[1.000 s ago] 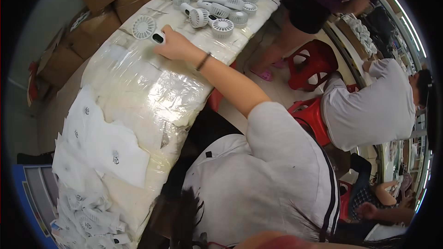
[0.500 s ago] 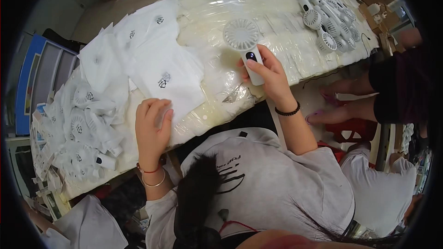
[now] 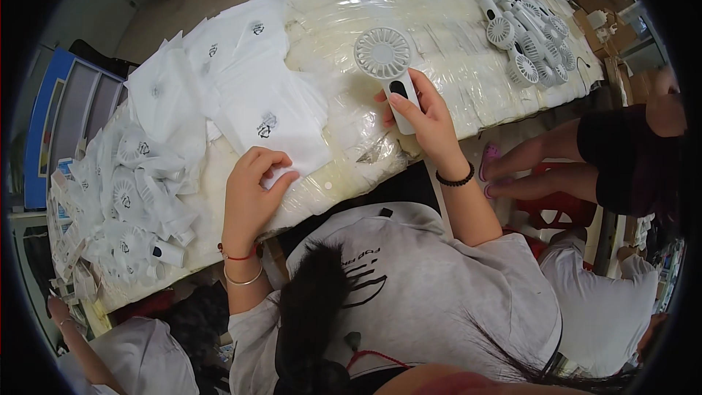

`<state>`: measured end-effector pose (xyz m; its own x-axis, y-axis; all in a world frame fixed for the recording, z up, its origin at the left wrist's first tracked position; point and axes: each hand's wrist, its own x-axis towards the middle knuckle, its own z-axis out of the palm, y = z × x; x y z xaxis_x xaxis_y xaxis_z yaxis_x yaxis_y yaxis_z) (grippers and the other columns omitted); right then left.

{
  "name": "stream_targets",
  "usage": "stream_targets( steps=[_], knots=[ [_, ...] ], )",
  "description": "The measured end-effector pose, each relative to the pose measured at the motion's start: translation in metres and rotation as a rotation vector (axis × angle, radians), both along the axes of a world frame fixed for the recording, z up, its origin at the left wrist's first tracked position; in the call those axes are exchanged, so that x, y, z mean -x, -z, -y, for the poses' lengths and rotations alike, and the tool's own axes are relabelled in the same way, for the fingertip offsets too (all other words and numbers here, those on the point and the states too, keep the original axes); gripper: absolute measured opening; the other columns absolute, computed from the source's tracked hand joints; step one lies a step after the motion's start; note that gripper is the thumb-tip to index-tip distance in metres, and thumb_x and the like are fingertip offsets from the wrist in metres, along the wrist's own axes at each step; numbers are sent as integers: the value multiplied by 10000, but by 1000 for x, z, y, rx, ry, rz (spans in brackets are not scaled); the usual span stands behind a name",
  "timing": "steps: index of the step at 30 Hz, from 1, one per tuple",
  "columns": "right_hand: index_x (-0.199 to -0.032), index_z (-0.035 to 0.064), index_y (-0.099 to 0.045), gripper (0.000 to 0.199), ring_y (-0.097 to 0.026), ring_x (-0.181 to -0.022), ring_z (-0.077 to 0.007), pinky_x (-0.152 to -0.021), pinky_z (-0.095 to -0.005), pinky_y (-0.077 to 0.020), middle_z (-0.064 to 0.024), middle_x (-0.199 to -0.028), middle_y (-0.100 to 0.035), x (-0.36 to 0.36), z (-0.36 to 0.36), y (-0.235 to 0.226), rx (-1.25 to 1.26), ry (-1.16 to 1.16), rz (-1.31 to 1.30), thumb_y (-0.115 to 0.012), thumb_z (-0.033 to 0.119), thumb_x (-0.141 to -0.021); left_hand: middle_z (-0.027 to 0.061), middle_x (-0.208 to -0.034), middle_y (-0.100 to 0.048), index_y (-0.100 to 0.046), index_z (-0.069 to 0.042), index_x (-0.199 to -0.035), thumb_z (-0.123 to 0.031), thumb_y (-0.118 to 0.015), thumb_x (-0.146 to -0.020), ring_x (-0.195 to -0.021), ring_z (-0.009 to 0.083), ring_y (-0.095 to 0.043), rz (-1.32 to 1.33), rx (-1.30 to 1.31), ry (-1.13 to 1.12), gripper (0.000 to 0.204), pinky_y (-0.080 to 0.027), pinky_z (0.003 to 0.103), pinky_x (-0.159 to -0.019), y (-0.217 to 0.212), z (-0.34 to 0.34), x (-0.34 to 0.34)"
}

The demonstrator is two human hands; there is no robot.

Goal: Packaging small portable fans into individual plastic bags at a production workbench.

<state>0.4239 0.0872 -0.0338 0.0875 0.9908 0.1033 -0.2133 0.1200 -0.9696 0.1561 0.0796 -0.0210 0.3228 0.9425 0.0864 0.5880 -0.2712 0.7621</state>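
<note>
Seeing bagged handheld fans (image 3: 131,194) heaped at far left, flat white printed bags (image 3: 248,95) beside them. Curling left hand (image 3: 252,183) loosely at bags' near edge, visibly gripping nothing. Holding pale handheld fan (image 3: 391,73) above plastic-wrapped table (image 3: 435,7), right of bags; wrapping right hand (image 3: 429,118) round handle (image 3: 405,125), resting thumb on front. Probably handling light and stiff, perhaps feeling slippery in palm; calling for handle grip, sparing fragile-looking grille (image 3: 382,51). Seeing loose fan pile (image 3: 532,49) farther right.

Steeply down it's tipped, this close head-worn fisheye view, with the plastic-wrapped table (image 3: 439,36) caught toward twelve o'clock!
</note>
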Motion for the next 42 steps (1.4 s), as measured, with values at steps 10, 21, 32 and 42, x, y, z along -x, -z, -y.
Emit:
stream_targets(
  steps=[10,21,32,42],
  knots=[
    [-1390,8,-300,692,-586,-706,-168,-613,-237,-474,-175,-1117,-572,23,56,5,89,-446,-179,-634,56,-785,29,-773,-558,-603,-5,-837,-12,-604,-801,-679,131,-471,250,-178,-182,37,-404,220,-640,-3,32,28],
    [-1463,46,-162,692,-613,-671,-166,-492,-198,-468,-187,-861,-639,91,70,7,471,-892,-571,-545,57,-886,62,-838,-553,-585,-16,-855,33,-568,-797,-712,140,-459,858,118,-115,78,-397,222,-674,-5,58,43],
    [-1465,99,-195,575,-558,-612,-123,-467,-193,-441,-116,-847,-623,44,85,-10,501,-535,-508,-466,190,-967,63,-838,-543,-568,-40,-868,47,-576,-713,-718,215,-471,301,-543,117,177,-412,299,-681,5,56,-31],
    [-1443,89,-180,554,-498,-557,-115,-459,-198,-433,-106,-897,-572,33,98,-15,383,-479,18,-381,341,-992,51,-827,-540,-582,-56,-842,51,-584,-685,-702,212,-464,123,-685,-46,190,-402,280,-653,-10,59,-72]
  ],
)
